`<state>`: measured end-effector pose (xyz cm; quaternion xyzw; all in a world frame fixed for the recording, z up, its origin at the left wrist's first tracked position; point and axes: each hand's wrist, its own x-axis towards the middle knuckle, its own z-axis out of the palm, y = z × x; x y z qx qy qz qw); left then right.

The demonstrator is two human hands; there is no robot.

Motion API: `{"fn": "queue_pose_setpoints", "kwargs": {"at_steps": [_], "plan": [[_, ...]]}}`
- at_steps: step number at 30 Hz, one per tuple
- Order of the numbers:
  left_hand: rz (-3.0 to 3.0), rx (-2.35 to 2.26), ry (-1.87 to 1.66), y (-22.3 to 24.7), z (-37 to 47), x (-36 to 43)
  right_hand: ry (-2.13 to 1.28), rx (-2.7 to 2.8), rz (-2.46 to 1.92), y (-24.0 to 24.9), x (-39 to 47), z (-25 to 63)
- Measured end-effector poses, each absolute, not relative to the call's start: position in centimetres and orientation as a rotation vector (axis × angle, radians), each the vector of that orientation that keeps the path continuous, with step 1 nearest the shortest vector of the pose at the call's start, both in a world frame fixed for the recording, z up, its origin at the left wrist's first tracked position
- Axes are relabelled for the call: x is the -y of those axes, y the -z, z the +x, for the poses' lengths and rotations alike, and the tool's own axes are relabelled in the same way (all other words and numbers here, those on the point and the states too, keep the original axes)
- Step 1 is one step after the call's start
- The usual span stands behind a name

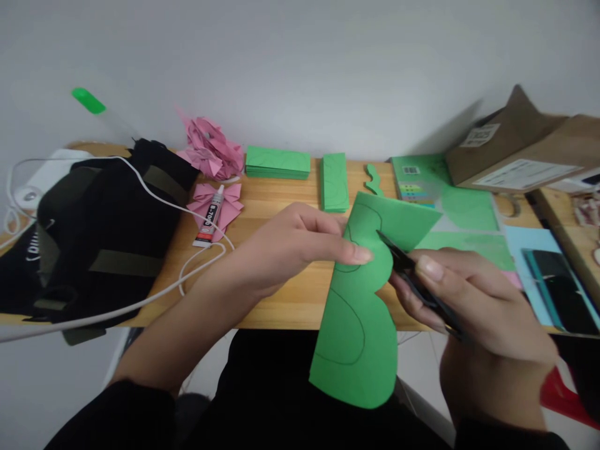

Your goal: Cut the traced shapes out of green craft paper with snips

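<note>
A folded green paper (pixel 349 312) with drawn curved lines is pinched in my left hand (pixel 323 240), thumb on top near its upper part. Its right edge is cut into rounded scallops. My right hand (pixel 469 300) is closed round black scissors (pixel 415 278), whose tips lie at the paper above the upper scallop. Beyond the paper, on the wooden table (pixel 281 312), are a stack of green paper strips (pixel 277 164), another green folded piece (pixel 334 181) and a small wavy green scrap (pixel 372 179).
At the left are a black bag (pixel 112 231), a white cable (pixel 154 190), crumpled pink paper (pixel 213 149) and a glue tube (pixel 209 217). An open cardboard box (pixel 525 150), a green paper pack (pixel 469 206) and a dark phone (pixel 569 287) occupy the right side.
</note>
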<state>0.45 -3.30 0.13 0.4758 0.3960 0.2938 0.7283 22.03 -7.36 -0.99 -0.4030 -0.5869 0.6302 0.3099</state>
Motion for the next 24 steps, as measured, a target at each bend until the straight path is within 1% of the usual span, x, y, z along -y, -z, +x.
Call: {"fn": "queue_pose_setpoints", "kwargs": {"at_steps": [5, 11, 24], "plan": [[1.038, -0.865, -0.616, 0.06, 0.48, 3.32, -1.704, 1.525, -1.030, 1.26, 7.38, 21.99], [1.016, -0.837, -0.632, 0.11, 0.49, 3.31, -1.673, 1.573, -0.997, 1.16, 6.99, 22.15], [0.980, -0.736, -0.668, -0.08, 0.48, 3.20, -1.763, 1.561, -0.995, 0.56, 6.60, 22.35]]}}
